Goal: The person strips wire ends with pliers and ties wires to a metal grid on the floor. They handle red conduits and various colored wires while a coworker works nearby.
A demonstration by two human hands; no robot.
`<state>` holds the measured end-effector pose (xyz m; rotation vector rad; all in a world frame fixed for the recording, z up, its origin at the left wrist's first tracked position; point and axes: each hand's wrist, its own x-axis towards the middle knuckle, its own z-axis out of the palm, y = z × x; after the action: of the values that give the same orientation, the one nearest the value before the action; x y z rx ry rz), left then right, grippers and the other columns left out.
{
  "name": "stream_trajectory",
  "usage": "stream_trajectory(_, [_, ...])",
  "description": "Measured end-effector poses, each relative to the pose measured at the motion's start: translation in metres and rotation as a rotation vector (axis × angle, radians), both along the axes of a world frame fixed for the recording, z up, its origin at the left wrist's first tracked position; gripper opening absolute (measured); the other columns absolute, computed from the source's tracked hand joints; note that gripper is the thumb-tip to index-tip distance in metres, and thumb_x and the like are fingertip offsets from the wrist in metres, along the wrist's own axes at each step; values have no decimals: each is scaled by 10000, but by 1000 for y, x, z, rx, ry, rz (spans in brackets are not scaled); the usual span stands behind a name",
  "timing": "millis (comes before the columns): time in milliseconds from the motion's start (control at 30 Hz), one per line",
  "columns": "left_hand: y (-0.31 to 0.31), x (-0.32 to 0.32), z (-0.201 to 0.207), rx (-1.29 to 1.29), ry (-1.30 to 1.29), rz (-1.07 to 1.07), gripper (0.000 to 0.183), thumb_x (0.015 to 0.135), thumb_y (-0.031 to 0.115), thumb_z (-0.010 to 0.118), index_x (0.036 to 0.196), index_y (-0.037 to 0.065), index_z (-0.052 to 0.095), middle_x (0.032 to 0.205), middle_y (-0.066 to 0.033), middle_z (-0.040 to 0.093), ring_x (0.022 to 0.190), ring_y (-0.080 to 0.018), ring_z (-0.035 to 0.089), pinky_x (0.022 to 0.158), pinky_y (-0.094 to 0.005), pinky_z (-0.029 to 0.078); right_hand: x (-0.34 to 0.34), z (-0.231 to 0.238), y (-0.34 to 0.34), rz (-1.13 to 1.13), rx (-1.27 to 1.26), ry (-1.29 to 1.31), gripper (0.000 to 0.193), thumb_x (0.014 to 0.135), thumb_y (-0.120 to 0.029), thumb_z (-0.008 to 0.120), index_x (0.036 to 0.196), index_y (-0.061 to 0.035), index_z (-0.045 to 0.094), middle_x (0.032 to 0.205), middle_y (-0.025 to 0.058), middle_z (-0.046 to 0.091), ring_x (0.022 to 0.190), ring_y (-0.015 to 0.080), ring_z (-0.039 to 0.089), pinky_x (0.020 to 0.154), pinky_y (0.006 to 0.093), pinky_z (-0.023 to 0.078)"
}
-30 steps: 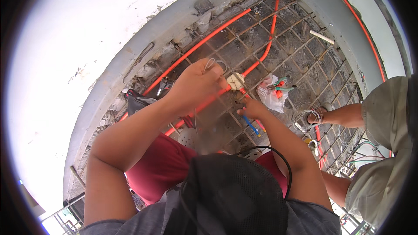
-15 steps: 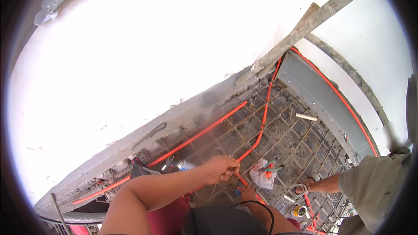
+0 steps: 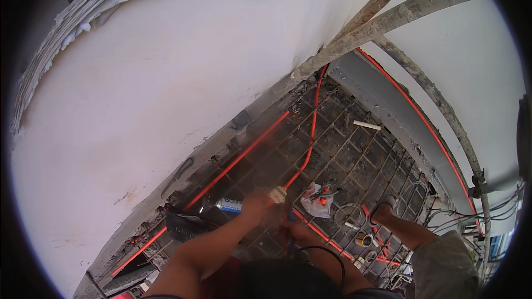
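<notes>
My left hand (image 3: 259, 208) is closed and blurred at the middle of the floor. A small pale piece (image 3: 278, 194) lies at its fingertips, by the end of a red pipe; whether the hand grips it I cannot tell. Close on the right, my right hand (image 3: 299, 229) is closed around a tool with blue handles (image 3: 291, 218), whose jaws are lost in the blur. The red pipe (image 3: 310, 152) runs past both hands over a grid of steel rebar (image 3: 338, 158). Beside them sits a clear plastic bag (image 3: 317, 204) with red and green items on it.
A blue and white can (image 3: 228, 205) and a dark bag (image 3: 185, 227) lie left of my arms. Another person's leg (image 3: 407, 234) stands at right, near coiled wire (image 3: 349, 216) and a yellow-rimmed roll (image 3: 364, 240). Grey beams (image 3: 388, 22) cross the upper right.
My left hand, which pinched a thin wire, has moved slightly left and down, near my right hand. The right hand has come up with the blue-handled tool. The view has shifted and darkened.
</notes>
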<state>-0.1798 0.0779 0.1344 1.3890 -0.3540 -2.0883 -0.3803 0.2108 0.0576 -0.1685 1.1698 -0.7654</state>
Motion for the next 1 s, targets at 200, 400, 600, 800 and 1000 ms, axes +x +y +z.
stream_trajectory(200, [23, 20, 24, 193, 14, 150, 174, 919, 36, 557, 1064, 54, 651, 825, -42, 560, 600, -141, 488, 483, -303, 370, 52, 177, 20, 161, 42, 11, 229, 1041, -243, 726, 1162, -49, 708, 1033, 109, 769, 1014, 236, 751, 894, 420, 581])
stream_trajectory(400, [87, 16, 118, 144, -66, 54, 148, 964, 139, 555, 1067, 77, 641, 815, -31, 527, 601, -145, 495, 485, -332, 405, 68, 288, 50, 323, -91, 276, 269, 1010, -258, 734, 1191, -60, 718, 1003, 92, 748, 963, 209, 708, 882, 392, 556])
stream_trajectory(600, [94, 9, 277, -139, -220, -100, 294, 1114, 391, 534, 1041, 110, 580, 814, 4, 487, 629, -113, 516, 523, -305, 467, 92, 394, 65, 127, -110, 706, 273, 988, -267, 729, 1185, -78, 721, 971, 112, 749, 925, 236, 722, 858, 401, 558])
stream_trajectory(800, [71, -6, 450, -553, -252, -116, 252, 1168, 327, 548, 1170, 76, 573, 806, 33, 497, 696, -43, 494, 587, -246, 444, 107, 548, 45, -120, -185, 948, 268, 1065, -295, 644, 1229, -83, 652, 896, 213, 726, 834, 374, 754, 754, 482, 556])
stream_trajectory(1000, [60, -5, 563, -779, -283, -184, 249, 1161, 309, 573, 1175, 61, 580, 870, 37, 544, 711, -31, 513, 625, -230, 470, 112, 661, 31, -128, -376, 947, 276, 1085, -289, 626, 1207, -42, 620, 866, 210, 704, 825, 370, 744, 766, 473, 552])
